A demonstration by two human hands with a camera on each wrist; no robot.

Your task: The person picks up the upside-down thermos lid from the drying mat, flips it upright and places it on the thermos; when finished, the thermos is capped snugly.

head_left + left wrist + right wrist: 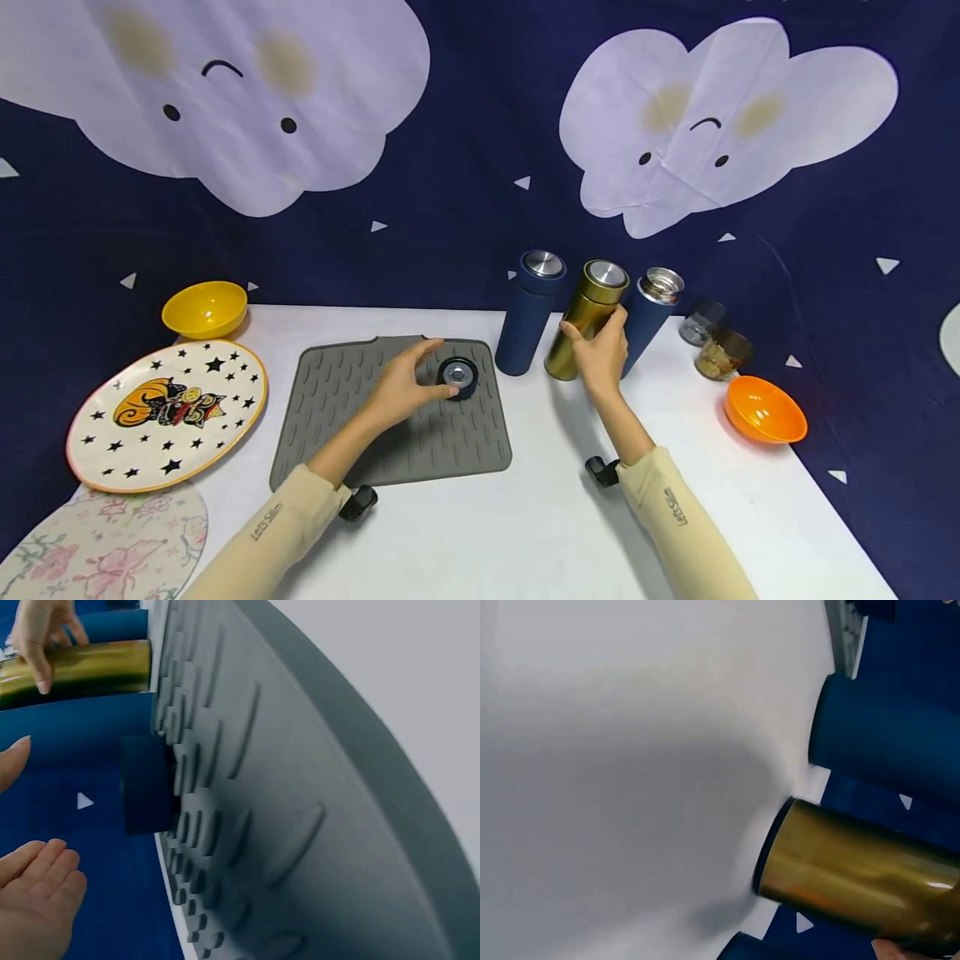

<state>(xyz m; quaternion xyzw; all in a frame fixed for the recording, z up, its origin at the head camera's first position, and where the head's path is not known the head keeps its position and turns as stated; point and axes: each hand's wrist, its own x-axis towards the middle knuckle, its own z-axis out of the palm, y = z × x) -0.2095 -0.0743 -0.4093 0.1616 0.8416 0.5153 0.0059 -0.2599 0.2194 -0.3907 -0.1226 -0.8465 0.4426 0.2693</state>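
Observation:
A small black lid (457, 379) with a silver centre lies on the grey ridged mat (322, 417). My left hand (401, 387) is beside it, thumb and fingers spread; in the left wrist view they stand apart from the lid (146, 784). With my right hand (603, 354) I grip a gold thermos flask (570, 333), thumb on its left side and fingers on the right. The flask stands upright on the table, its silver-topped cap on. To its left is a capped blue flask (521, 325); to its right, another blue flask (648, 321) with a bare steel mouth.
On the left are a yellow bowl (205, 310), a star-patterned plate (232, 392) and a floral round mat (142, 550). Two small glasses, one clear (702, 322) and one brownish (722, 354), stand at the right by an orange bowl (765, 410). A dark blue cloth (480, 167) hangs behind.

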